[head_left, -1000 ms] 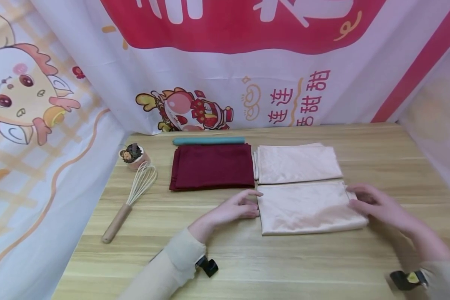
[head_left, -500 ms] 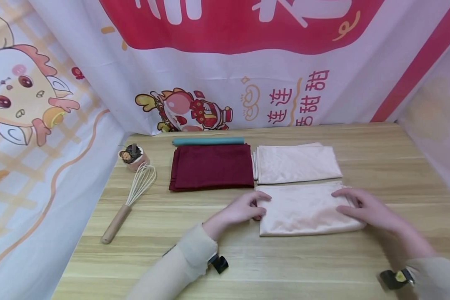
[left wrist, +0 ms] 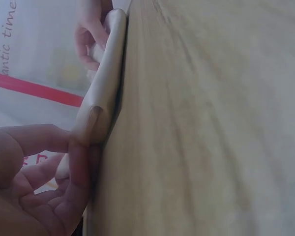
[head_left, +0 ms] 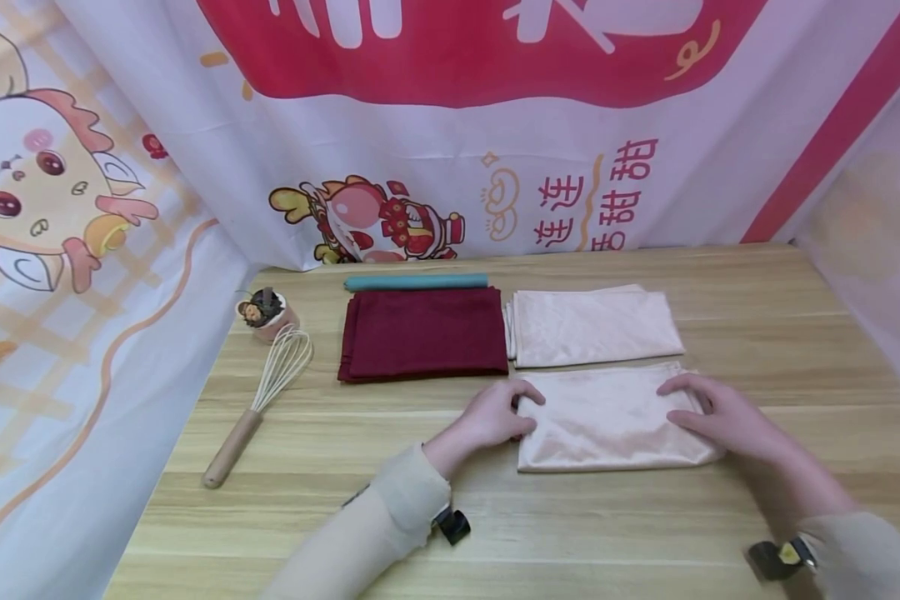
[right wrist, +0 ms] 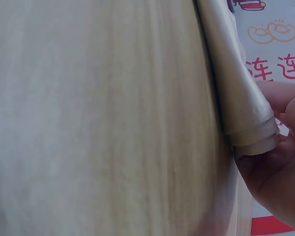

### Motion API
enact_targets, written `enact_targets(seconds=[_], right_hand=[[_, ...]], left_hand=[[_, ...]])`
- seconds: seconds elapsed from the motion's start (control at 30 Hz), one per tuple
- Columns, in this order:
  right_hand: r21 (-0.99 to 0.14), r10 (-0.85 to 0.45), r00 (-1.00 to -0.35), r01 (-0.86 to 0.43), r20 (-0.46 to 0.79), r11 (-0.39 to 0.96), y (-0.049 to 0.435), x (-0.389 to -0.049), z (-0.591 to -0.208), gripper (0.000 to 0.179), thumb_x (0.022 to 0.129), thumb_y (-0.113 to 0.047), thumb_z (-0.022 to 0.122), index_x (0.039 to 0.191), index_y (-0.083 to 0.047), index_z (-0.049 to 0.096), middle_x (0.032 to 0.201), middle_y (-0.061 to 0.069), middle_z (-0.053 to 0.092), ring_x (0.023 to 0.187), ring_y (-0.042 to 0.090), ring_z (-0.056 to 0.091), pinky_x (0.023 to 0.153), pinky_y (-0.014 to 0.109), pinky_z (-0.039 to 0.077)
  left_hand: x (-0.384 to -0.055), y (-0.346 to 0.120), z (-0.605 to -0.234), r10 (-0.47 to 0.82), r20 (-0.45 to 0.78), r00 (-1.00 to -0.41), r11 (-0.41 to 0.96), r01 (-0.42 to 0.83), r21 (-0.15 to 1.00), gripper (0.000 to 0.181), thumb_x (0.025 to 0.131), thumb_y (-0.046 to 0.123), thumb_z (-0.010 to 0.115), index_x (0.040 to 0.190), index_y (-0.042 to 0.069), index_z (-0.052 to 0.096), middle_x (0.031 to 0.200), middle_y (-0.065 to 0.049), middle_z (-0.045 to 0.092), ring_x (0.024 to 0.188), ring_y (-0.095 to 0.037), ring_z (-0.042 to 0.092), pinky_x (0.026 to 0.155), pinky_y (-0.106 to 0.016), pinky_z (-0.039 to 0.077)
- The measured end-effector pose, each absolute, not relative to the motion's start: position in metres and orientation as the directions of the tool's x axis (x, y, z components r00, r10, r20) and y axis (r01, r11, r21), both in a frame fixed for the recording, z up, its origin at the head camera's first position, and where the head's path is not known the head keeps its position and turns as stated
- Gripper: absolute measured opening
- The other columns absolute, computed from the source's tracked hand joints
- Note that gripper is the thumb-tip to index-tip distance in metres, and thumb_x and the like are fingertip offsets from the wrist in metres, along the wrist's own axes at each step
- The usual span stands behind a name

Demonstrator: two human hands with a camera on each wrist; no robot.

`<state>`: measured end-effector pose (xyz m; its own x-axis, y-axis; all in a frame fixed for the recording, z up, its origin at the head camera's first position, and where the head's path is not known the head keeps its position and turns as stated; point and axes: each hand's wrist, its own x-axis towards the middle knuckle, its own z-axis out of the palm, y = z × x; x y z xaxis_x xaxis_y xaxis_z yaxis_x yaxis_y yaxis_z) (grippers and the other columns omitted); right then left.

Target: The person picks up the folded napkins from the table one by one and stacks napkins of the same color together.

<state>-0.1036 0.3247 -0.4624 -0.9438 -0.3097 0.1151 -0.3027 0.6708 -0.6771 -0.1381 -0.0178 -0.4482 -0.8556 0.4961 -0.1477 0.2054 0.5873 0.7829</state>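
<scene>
A folded cream satin cloth (head_left: 603, 421) lies on the wooden table in the head view. My left hand (head_left: 491, 414) pinches its left end, thumb and a finger on top and other fingers at or under the edge. At the opposite end my right hand (head_left: 723, 417) holds the cloth in the same way. The left wrist view has the thick folded edge of the cloth (left wrist: 101, 88) between the fingers of the left hand (left wrist: 44, 187). Layered folds of the cloth (right wrist: 238, 83) show in the right wrist view, gripped by the right hand (right wrist: 280, 162).
Behind it lies a second folded cream cloth (head_left: 596, 329). A folded dark red cloth (head_left: 427, 333) is to its left, with a teal rolled item (head_left: 416, 282) behind. A whisk (head_left: 255, 404) and a small decorated pot (head_left: 268, 315) stand farther left. Printed curtains (head_left: 420, 150) border the table.
Both hands have moved inward onto the front cream cloth. They now grip its ends, where a second ago they were only at its edges. The cloth's right end has drawn slightly left.
</scene>
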Motion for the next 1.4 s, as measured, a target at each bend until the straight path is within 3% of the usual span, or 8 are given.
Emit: enact_targets(seconds=[0.17,0.53,0.7,0.9,1.1,1.23,1.4], right_hand=[[-0.709,-0.283,-0.956,-0.254,0.081,0.658,0.325,-0.102,-0.458,0.027,0.086,-0.011,0.07,0.113,-0.013,0.065,0.116,0.013,0.062,0.102,0.001,0.049,0.081,0.011,0.033],[-0.747,-0.263,-0.964,-0.201,0.037,0.634,0.331,-0.108,-0.442,0.028,0.091,-0.019,0.067,0.118,-0.015,0.062,0.115,0.009,0.059,0.09,0.009,0.048,0.072,0.017,0.038],[-0.746,-0.239,-0.97,-0.189,0.041,0.638,0.334,-0.123,-0.43,0.029,0.091,-0.021,0.066,0.119,-0.015,0.062,0.123,0.013,0.055,0.098,0.009,0.045,0.074,0.017,0.036],[-0.779,-0.185,-0.983,-0.113,-0.003,0.617,0.337,-0.152,-0.417,0.035,0.092,-0.026,0.065,0.123,-0.01,0.059,0.133,0.013,0.049,0.112,0.014,0.042,0.083,0.019,0.033],[-0.81,-0.174,-0.983,-0.057,-0.055,0.584,0.339,-0.184,-0.406,0.043,0.094,-0.028,0.063,0.129,-0.005,0.053,0.143,0.018,0.038,0.126,0.032,0.033,0.097,0.042,0.032],[-0.825,-0.186,-0.98,-0.047,-0.071,0.563,0.338,-0.202,-0.405,0.046,0.093,-0.025,0.064,0.13,-0.003,0.051,0.15,0.021,0.029,0.137,0.041,0.02,0.106,0.061,0.018],[-0.817,-0.202,-0.978,-0.075,-0.052,0.571,0.337,-0.216,-0.412,0.042,0.092,-0.017,0.064,0.128,-0.001,0.052,0.149,0.024,0.03,0.138,0.044,0.017,0.107,0.064,0.011]], left_hand=[[-0.137,-0.018,-0.451,0.468,-0.149,-0.871,0.497,0.12,0.859,0.027,0.075,0.0,0.072,0.1,0.012,0.071,0.067,-0.002,0.054,0.049,-0.01,0.055,0.053,-0.023,0.048],[-0.146,-0.021,-0.445,0.494,-0.101,-0.864,0.398,0.121,0.91,0.025,0.078,-0.001,0.07,0.099,0.012,0.071,0.054,-0.003,0.054,0.045,-0.015,0.054,0.043,-0.028,0.048],[-0.166,-0.02,-0.433,0.487,-0.07,-0.871,0.434,0.171,0.884,0.025,0.078,0.004,0.072,0.1,0.016,0.071,0.056,-0.002,0.055,0.048,-0.013,0.053,0.045,-0.024,0.043],[-0.195,-0.014,-0.413,0.442,-0.078,-0.894,0.463,0.152,0.873,0.025,0.079,0.004,0.072,0.1,0.016,0.071,0.071,-0.005,0.058,0.055,-0.015,0.057,0.051,-0.026,0.048],[-0.221,-0.003,-0.398,0.386,-0.054,-0.921,0.494,0.157,0.855,0.025,0.079,0.002,0.069,0.101,0.014,0.071,0.076,-0.009,0.057,0.049,-0.018,0.055,0.048,-0.027,0.048],[-0.233,0.005,-0.398,0.366,-0.01,-0.93,0.561,0.212,0.8,0.024,0.08,0.003,0.067,0.1,0.015,0.071,0.089,-0.005,0.063,0.063,-0.016,0.052,0.056,-0.025,0.045],[-0.242,0.012,-0.407,0.348,0.012,-0.937,0.636,0.245,0.732,0.024,0.08,0.004,0.066,0.101,0.013,0.071,0.099,-0.002,0.065,0.077,-0.017,0.05,0.067,-0.023,0.041]])
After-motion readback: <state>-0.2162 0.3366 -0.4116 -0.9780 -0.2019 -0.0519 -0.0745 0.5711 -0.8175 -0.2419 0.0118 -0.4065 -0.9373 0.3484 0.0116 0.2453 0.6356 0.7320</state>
